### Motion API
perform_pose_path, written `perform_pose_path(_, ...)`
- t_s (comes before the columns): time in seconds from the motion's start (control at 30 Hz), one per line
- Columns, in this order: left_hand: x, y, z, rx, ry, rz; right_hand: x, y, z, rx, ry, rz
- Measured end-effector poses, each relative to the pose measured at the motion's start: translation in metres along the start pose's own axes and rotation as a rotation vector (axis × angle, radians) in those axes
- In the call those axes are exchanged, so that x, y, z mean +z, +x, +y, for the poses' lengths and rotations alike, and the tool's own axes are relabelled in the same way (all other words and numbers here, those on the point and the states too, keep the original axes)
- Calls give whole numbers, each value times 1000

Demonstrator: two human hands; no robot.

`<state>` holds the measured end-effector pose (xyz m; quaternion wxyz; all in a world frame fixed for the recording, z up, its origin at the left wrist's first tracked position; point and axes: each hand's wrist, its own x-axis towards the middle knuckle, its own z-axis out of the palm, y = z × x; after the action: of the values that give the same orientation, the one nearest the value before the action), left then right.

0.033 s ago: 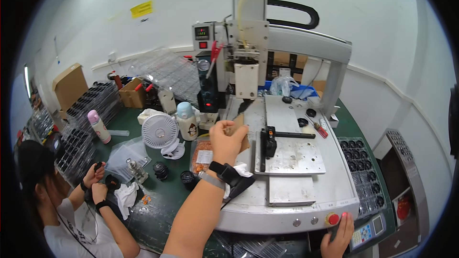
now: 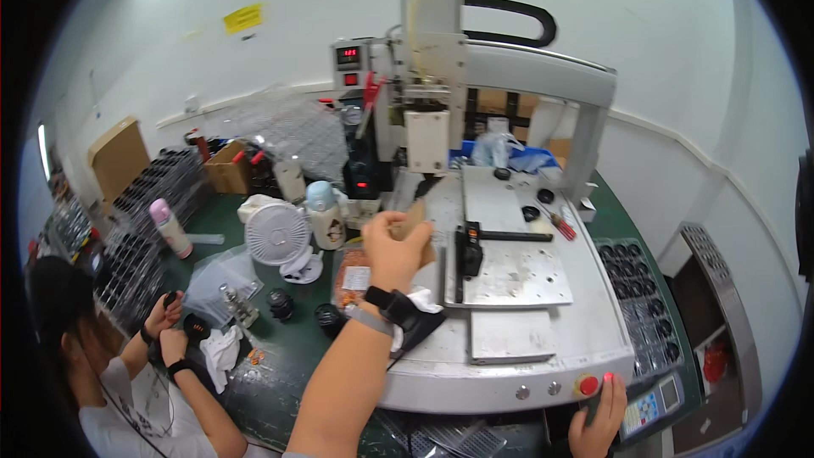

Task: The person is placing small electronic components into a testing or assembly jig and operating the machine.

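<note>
My left hand is closed on a brown piece of cardboard, holding it tilted beneath the white dispensing head of a benchtop machine. The dark tip of the head is close to the cardboard's upper edge; whether they touch I cannot tell. A black strap with a dark pad is around my left wrist. At the machine's front right corner my right hand has its fingers stretched out, just beside a red push button. Between the hands, a black fixture with a long bar sits on the metal plate.
A co-worker sits at the left, handling a small black part. Nearby stand a white fan, a bottle and black lenses. On the right are a tray of black round parts and a keypad controller.
The whole view has shifted slightly left and blurred a little. Both hands keep their places at the machine, the left one still holding the cardboard.
</note>
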<state>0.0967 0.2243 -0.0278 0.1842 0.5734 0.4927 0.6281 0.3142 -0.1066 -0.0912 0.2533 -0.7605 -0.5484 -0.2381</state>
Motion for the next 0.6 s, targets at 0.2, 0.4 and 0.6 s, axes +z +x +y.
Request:
perform_pose_path(0.2,-26,5,7,123,397,-89,-26,44,19,-44,115,-125)
perform_pose_path(0.4,-22,-5,12,96,684,-258,-24,112,149,189,89,87)
perform_pose_path(0.6,-23,1,10,50,829,-625,67,99,295,529,-392,-718)
